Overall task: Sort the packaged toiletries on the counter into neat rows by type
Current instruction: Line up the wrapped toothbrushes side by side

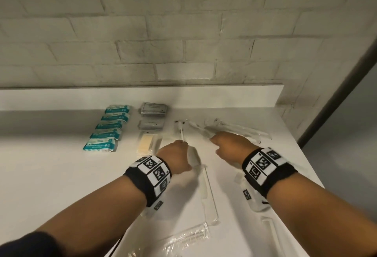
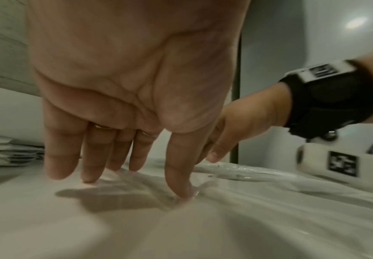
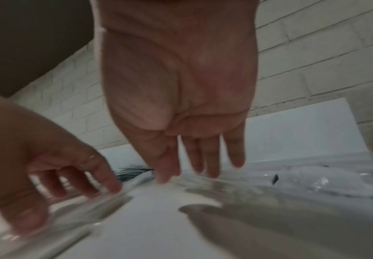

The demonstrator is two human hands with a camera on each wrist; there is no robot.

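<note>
- The white tabletop (image 1: 51, 165) carries everything; the sorting looks part done, with two rows already laid at its far left and clear-wrapped items not yet in order to the right and nearer the camera.
- The row of teal-and-white packets (image 1: 107, 128) lies in a tidy column of five, well apart from both hands; their white print is too small to read.
- Just to the right of that row, the grey sachets (image 1: 153, 116) and a clear-wrapped pale bar (image 1: 145, 143) form a second column; the top sachet has lines of text I cannot make out.
- The loose heap of clear-wrapped toothbrushes (image 1: 234, 129) sits far right, and wrapped combs (image 1: 208, 193) lie nearer the camera.
- The left hand (image 1: 175, 155) rests on a clear sleeve holding a thin white stick (image 1: 181, 133); in the left wrist view its fingers (image 2: 178, 177) are straight and spread, with the tips pressing the film flat, not curled round it.
- The right hand (image 1: 228, 146) reaches into the toothbrush heap; its fingers (image 3: 212, 157) hang straight and slightly apart, gripping nothing I can see.
- Judged step: starting a third row beside the sachets. The next move likely calls for sliding or pinching one slippery sleeve free without dragging its neighbours.
- The wristbands (image 1: 150, 177) show black-and-white square codes, no legible words.
</note>
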